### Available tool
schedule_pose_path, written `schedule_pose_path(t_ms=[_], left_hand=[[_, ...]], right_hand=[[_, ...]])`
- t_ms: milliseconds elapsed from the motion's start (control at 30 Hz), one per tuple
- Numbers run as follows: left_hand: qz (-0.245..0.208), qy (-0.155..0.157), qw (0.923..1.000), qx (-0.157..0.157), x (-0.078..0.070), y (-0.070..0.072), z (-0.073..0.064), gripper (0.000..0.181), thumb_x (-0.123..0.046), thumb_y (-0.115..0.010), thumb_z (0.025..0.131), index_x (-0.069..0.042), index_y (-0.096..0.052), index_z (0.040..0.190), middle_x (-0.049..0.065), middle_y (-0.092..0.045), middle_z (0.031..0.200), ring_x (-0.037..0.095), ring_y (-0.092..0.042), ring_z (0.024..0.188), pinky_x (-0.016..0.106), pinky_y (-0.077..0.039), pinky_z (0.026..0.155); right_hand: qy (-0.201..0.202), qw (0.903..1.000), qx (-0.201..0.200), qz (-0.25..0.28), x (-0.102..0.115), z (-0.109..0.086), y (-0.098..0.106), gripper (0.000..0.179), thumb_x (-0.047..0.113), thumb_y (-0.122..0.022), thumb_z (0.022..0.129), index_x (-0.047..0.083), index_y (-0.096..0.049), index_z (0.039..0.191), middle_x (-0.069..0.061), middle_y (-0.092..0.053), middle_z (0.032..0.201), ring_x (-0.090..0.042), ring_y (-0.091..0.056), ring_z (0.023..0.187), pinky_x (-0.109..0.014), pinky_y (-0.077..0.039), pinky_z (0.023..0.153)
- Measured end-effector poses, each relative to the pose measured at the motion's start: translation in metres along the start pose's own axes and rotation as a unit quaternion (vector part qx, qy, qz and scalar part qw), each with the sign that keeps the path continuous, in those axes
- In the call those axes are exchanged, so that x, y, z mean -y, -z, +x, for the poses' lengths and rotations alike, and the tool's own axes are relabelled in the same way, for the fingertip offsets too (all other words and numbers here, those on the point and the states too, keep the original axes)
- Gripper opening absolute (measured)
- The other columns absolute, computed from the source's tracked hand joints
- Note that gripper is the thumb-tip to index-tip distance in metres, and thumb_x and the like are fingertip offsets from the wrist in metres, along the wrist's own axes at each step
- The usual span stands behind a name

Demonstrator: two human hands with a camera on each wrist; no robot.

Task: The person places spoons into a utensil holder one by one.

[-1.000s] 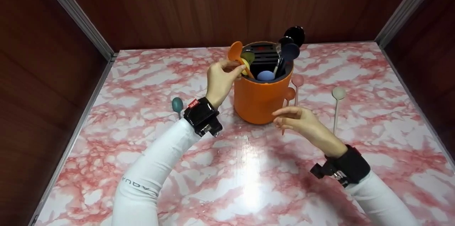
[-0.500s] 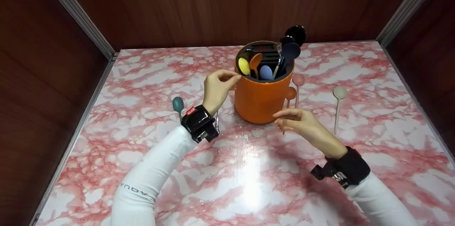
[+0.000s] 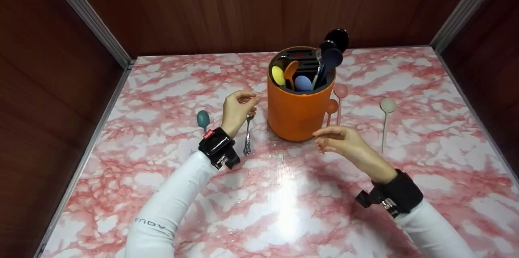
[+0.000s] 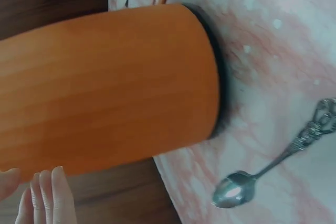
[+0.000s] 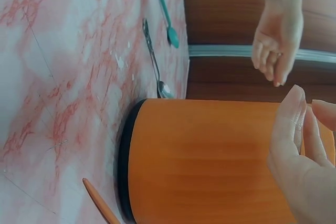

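My left hand, fingers relaxed and holding nothing, hovers left of the orange utensil holder. Right below its fingertips lies an ornate metal spoon, seen whole in the left wrist view. In the holder stand a yellow spoon, an orange spoon, a light blue spoon and dark spoons. My right hand is near the holder's lower right side, loosely bent with nothing in it. An orange-red spoon lies partly hidden behind the holder and this hand.
A teal spoon lies on the left of the marbled table, its handle covered by my left arm. To the right are a pink spoon and a cream spoon. Wooden panels enclose the back and sides.
My left hand has let go of the orange spoon, which now stands in the holder, and has moved left and down. The metal spoon has come into sight. The right hand has barely moved.
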State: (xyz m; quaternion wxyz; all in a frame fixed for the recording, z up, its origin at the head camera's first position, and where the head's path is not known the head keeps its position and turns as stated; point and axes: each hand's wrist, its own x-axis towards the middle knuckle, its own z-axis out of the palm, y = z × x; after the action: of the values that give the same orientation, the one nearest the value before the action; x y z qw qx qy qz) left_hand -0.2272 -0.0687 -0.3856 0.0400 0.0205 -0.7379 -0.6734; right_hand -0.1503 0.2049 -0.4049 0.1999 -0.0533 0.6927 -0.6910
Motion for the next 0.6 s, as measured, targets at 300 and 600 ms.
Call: schedule_pose_path(t_ms=[300, 600], left_hand=[[0.007, 0.026, 0.9996, -0.011, 0.020, 0.019, 0.008, 0.017, 0.006, -0.063, 0.088, 0.014, -0.064, 0.103, 0.008, -0.061, 0.074, 0.004, -0.057, 0.054, 0.026, -0.060, 0.059], [-0.001, 0.063, 0.9965, -0.055, 0.040, 0.041, 0.015, 0.019, 0.007, -0.063, 0.088, 0.016, -0.061, 0.104, 0.015, -0.067, 0.079, 0.005, -0.057, 0.052, 0.022, -0.058, 0.056]], right_hand=[[-0.001, 1.0000, -0.002, 0.001, -0.006, 0.000, 0.002, 0.021, 0.007, -0.061, 0.095, 0.001, -0.066, 0.114, -0.009, -0.066, 0.102, -0.016, -0.064, 0.086, -0.030, -0.056, 0.084], [0.007, 0.9999, 0.005, 0.007, -0.012, 0.000, 0.005, 0.019, 0.007, -0.062, 0.095, 0.003, -0.067, 0.112, -0.006, -0.066, 0.099, -0.015, -0.065, 0.086, -0.029, -0.056, 0.083]])
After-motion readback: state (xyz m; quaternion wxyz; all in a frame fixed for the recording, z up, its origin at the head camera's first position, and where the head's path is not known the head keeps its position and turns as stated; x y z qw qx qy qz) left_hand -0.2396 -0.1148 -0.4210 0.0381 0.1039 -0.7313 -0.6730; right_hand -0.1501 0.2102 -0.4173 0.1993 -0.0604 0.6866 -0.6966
